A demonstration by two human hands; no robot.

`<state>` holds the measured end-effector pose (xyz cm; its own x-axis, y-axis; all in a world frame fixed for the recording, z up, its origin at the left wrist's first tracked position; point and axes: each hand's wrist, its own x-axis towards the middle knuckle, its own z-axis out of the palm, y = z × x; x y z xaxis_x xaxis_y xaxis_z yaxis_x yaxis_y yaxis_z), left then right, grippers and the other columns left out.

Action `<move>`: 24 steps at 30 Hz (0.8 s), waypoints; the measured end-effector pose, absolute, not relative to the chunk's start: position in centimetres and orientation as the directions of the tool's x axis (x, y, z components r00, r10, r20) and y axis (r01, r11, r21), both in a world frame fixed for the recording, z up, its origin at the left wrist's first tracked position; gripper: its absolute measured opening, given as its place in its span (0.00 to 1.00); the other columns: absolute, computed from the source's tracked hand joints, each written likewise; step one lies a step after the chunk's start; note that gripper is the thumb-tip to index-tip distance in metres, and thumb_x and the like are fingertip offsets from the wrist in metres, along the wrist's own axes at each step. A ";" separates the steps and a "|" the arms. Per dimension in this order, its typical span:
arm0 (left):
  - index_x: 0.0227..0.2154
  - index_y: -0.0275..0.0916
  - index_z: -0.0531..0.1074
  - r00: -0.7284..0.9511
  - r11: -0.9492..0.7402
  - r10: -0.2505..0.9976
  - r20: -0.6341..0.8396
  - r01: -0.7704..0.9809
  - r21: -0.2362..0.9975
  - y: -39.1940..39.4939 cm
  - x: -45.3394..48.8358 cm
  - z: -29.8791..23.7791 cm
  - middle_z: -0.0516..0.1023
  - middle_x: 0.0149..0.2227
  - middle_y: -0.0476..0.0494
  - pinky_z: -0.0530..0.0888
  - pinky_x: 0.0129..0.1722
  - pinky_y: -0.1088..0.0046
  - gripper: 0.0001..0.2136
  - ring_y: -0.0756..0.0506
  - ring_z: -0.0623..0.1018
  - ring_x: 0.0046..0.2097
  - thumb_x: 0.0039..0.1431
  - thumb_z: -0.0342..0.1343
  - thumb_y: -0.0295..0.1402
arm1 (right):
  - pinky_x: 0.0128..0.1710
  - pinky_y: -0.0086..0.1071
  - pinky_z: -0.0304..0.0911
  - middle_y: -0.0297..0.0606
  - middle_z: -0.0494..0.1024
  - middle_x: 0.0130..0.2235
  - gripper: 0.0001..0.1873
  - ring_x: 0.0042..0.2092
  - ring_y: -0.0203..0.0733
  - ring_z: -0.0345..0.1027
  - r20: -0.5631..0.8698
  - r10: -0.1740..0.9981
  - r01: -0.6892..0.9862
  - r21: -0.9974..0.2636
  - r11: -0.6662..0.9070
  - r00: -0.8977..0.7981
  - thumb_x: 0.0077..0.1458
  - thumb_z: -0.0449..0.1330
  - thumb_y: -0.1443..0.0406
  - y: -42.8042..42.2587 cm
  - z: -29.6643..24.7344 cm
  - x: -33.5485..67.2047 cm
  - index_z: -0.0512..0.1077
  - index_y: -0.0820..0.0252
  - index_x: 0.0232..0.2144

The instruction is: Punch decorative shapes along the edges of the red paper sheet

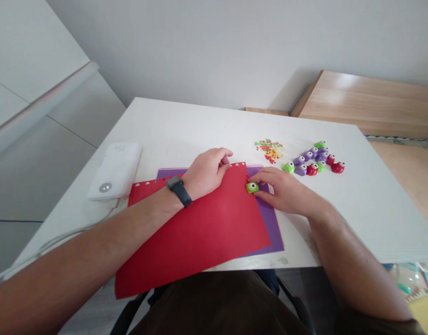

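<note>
My left hand [207, 173] rests with curled fingers on the top edge of a red paper sheet [196, 232], which has a row of small punched shapes along that edge. A dark watch band [179, 190] circles my left wrist. My right hand [287, 190] grips a green craft punch [252, 187] on the sheet's right edge. Under the red sheet lies a purple paper sheet [272, 223]. The part of the red edge inside the punch is hidden.
Several craft punches in green, purple and red [313, 159] stand on the white table [200, 125], beside a small heap of coloured paper cut-outs [269, 150]. A white power bank [114, 170] with a cable [60, 242] lies at the left. A wooden surface [367, 100] lies behind.
</note>
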<state>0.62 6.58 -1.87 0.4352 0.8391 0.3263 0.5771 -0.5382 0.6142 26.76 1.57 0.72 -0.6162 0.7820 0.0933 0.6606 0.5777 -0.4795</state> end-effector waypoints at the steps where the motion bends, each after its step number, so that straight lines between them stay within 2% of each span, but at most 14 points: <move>1: 0.49 0.40 0.74 0.433 -0.537 0.840 0.327 0.579 0.613 6.7 0.6 -2.0 0.82 0.40 0.44 0.78 0.48 0.62 0.13 0.44 0.81 0.42 0.64 0.53 0.26 | 0.54 0.47 0.72 0.44 0.82 0.48 0.14 0.51 0.50 0.75 0.096 0.782 0.660 -0.479 0.579 -0.616 0.62 0.64 0.68 1.6 0.7 26.8 0.78 0.53 0.50; 9: 0.49 0.38 0.74 0.440 -0.552 0.831 0.340 0.585 0.594 6.8 1.0 -2.8 0.81 0.40 0.43 0.78 0.47 0.62 0.13 0.43 0.81 0.42 0.64 0.53 0.25 | 0.54 0.48 0.72 0.44 0.82 0.49 0.14 0.50 0.51 0.75 0.082 0.787 0.669 -0.479 0.569 -0.611 0.62 0.64 0.68 1.6 0.6 26.7 0.78 0.54 0.50; 13: 0.50 0.38 0.74 0.431 -0.550 0.833 0.348 0.573 0.607 6.8 1.0 -3.0 0.81 0.40 0.43 0.78 0.47 0.62 0.13 0.43 0.80 0.42 0.64 0.53 0.25 | 0.54 0.48 0.71 0.44 0.81 0.49 0.17 0.51 0.51 0.74 0.071 0.792 0.671 -0.488 0.558 -0.606 0.61 0.66 0.66 1.4 1.0 26.8 0.76 0.54 0.53; 17: 0.50 0.38 0.73 0.431 -0.551 0.832 0.350 0.565 0.614 6.8 1.0 -3.2 0.81 0.41 0.42 0.78 0.48 0.62 0.13 0.43 0.81 0.43 0.64 0.53 0.25 | 0.51 0.43 0.70 0.43 0.80 0.48 0.18 0.48 0.47 0.74 0.084 0.811 0.669 -0.518 0.532 -0.580 0.61 0.65 0.65 1.1 1.8 26.9 0.75 0.54 0.54; 19: 0.51 0.38 0.73 0.430 -0.550 0.833 0.349 0.563 0.617 6.8 1.1 -3.3 0.81 0.42 0.42 0.78 0.48 0.62 0.13 0.43 0.81 0.43 0.64 0.53 0.25 | 0.46 0.39 0.69 0.40 0.81 0.46 0.14 0.45 0.44 0.74 0.118 0.836 0.668 -0.547 0.505 -0.535 0.63 0.64 0.64 1.1 2.0 26.8 0.76 0.55 0.51; 22: 0.52 0.37 0.73 0.430 -0.553 0.830 0.355 0.556 0.620 6.6 1.1 -3.3 0.81 0.43 0.41 0.78 0.49 0.62 0.13 0.43 0.81 0.44 0.65 0.54 0.26 | 0.38 0.34 0.64 0.36 0.79 0.38 0.04 0.37 0.40 0.71 0.138 0.890 0.705 -0.563 0.432 -0.435 0.66 0.61 0.63 1.2 1.9 26.4 0.76 0.56 0.40; 24: 0.52 0.36 0.73 0.431 -0.562 0.825 0.366 0.554 0.614 6.4 1.2 -3.3 0.80 0.43 0.40 0.78 0.49 0.62 0.13 0.43 0.80 0.45 0.66 0.54 0.26 | 0.35 0.34 0.60 0.34 0.77 0.33 0.08 0.33 0.38 0.68 0.120 0.909 0.731 -0.558 0.394 -0.399 0.67 0.60 0.62 1.3 1.6 26.1 0.74 0.57 0.34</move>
<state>1.21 6.45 -3.32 0.4312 0.8248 0.3658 0.5538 -0.5620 0.6144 26.09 1.28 1.64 -0.3991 0.9090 0.1200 0.7305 0.3943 -0.5576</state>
